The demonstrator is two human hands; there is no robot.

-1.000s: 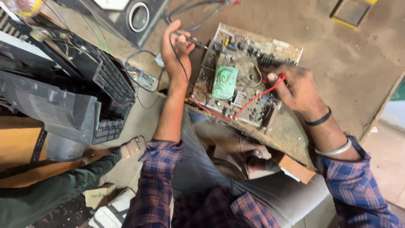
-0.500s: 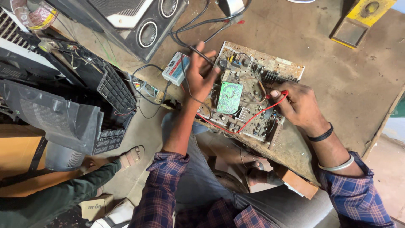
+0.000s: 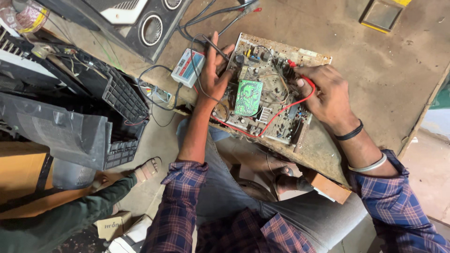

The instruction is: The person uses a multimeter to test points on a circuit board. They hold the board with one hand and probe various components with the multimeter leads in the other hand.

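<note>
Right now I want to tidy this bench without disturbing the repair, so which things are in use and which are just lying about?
In use:
brown circuit board with green module
red probe lead in right hand
black probe lead in left hand

Lying about:
white-and-blue box meter
black speaker cabinet
dark plastic television casing
yellow-edged square frame

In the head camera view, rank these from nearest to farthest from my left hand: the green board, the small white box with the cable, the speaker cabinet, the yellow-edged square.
From the left hand:
1. Small white box, just beside it on the outer side.
2. Green board, on the circuit board toward the right hand; close to call against the box.
3. Speaker cabinet, up and away at the table's far corner.
4. Yellow-edged square, far across the table.
</note>
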